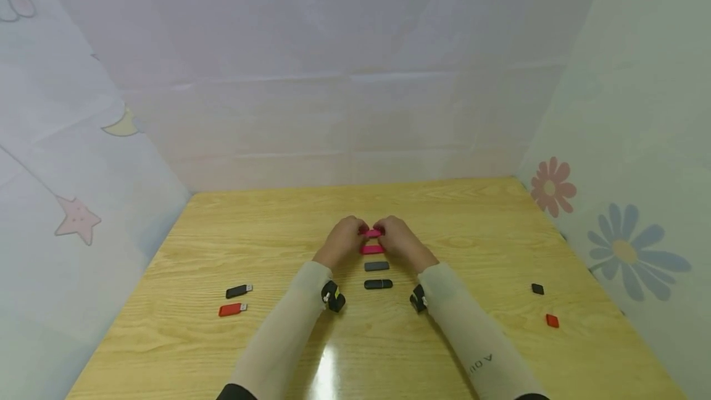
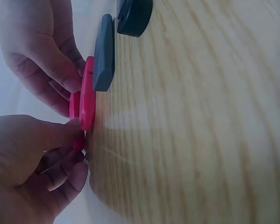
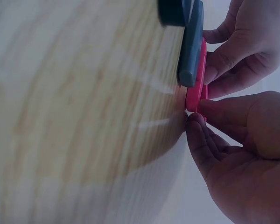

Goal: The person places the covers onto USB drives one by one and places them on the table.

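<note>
One bright pink, slim plastic stick [image 1: 373, 234], the farthest of four in a column on the yellow wood-grain worktop [image 1: 444, 357], sits between the left hand [image 1: 343, 241] and the right hand [image 1: 401, 241]. Both hands are narrow, thumb and fingers pinching it, one at each end. From my remote views I cannot tell whether it is clear of the wood; fingers cover its ends.

Just nearer lies a second pink plastic stick [image 1: 373, 250], then a flat grey stick [image 1: 376, 266], then a rounded black stick [image 1: 378, 284].

Risk 1: I judge that a dipping thumb could nudge the second pink stick, which lies close by, and skew the column.

Risk 2: uneven pulling could twist the pinched stick free, since little of it is gripped.

Risk 3: the pale left sleeve [image 1: 291, 326], swung outward, could brush the black stick with a metal plug [image 1: 237, 291] or the red stick with a metal plug [image 1: 231, 310]. The small black piece [image 1: 537, 289] and small red piece [image 1: 552, 321], far right, seem safer.
</note>
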The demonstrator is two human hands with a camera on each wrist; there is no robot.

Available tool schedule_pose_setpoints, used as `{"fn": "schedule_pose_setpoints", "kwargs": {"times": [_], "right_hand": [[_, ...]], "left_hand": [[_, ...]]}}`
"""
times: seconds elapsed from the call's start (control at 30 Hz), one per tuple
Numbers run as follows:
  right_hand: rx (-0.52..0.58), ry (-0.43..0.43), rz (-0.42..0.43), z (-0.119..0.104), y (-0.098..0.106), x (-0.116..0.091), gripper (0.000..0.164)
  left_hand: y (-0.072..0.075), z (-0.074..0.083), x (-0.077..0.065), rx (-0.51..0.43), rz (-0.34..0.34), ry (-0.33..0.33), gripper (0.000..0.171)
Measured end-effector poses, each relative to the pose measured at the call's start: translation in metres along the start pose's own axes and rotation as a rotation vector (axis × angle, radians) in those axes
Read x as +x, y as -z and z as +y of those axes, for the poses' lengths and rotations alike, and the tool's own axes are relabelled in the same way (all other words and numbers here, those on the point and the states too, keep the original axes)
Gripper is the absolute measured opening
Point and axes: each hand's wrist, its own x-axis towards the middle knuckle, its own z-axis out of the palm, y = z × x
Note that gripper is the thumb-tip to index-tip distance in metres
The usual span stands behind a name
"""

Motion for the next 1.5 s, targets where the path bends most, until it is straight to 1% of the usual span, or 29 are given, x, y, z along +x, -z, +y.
{"fn": "schedule_pose_setpoints", "kwargs": {"times": [0.07, 0.2, 0.3, 0.37, 0.43, 0.53, 0.57, 0.67, 0.8, 0.93, 1.03, 1.3, 1.4, 1.5], "right_hand": [[-0.034, 0.017, 0.002, -0.001, 0.001, 0.002, 0.030], [-0.086, 0.011, 0.002, -0.002, 0.001, 0.002, 0.035], [-0.076, -0.002, -0.007, -0.002, 0.002, -0.001, 0.035], [-0.038, -0.010, -0.005, -0.001, 0.003, -0.004, 0.033], [0.005, -0.023, -0.002, 0.003, 0.005, -0.009, 0.031], [0.038, -0.037, 0.011, 0.010, 0.011, -0.017, 0.031], [0.031, -0.036, 0.015, 0.012, 0.014, -0.019, 0.032], [-0.001, -0.027, 0.029, 0.021, 0.023, -0.026, 0.034], [-0.043, -0.021, 0.033, 0.030, 0.035, -0.034, 0.037], [-0.074, -0.038, 0.021, 0.037, 0.043, -0.043, 0.039], [-0.084, -0.039, 0.026, 0.038, 0.049, -0.049, 0.041], [-0.094, 0.006, 0.028, 0.037, 0.057, -0.059, 0.042], [-0.110, 0.004, 0.036, 0.040, 0.060, -0.065, 0.042], [-0.128, 0.007, 0.044, 0.044, 0.064, -0.072, 0.042]], "left_hand": [[0.000, -0.002, 0.002, -0.005, -0.001, 0.000, 0.019], [0.000, -0.003, 0.003, -0.005, -0.001, 0.003, 0.021], [-0.001, -0.003, 0.002, 0.008, 0.001, 0.001, 0.025], [0.000, -0.003, -0.001, 0.013, -0.003, 0.000, 0.027], [0.002, -0.002, -0.005, 0.015, -0.010, 0.004, 0.028], [0.010, 0.000, -0.013, 0.014, -0.027, 0.001, 0.029], [0.013, -0.001, -0.016, 0.023, -0.030, -0.008, 0.029], [0.023, -0.004, -0.024, 0.093, -0.032, -0.030, 0.029], [0.033, -0.014, -0.034, 0.173, -0.019, -0.033, 0.030], [0.040, -0.026, -0.045, 0.182, -0.021, -0.005, 0.032], [0.044, -0.031, -0.051, 0.185, -0.019, 0.004, 0.033], [0.051, -0.033, -0.059, 0.188, -0.009, -0.015, 0.035], [0.055, -0.035, -0.066, 0.202, -0.001, -0.006, 0.036], [0.063, -0.038, -0.075, 0.205, 0.008, 0.007, 0.036]]}}
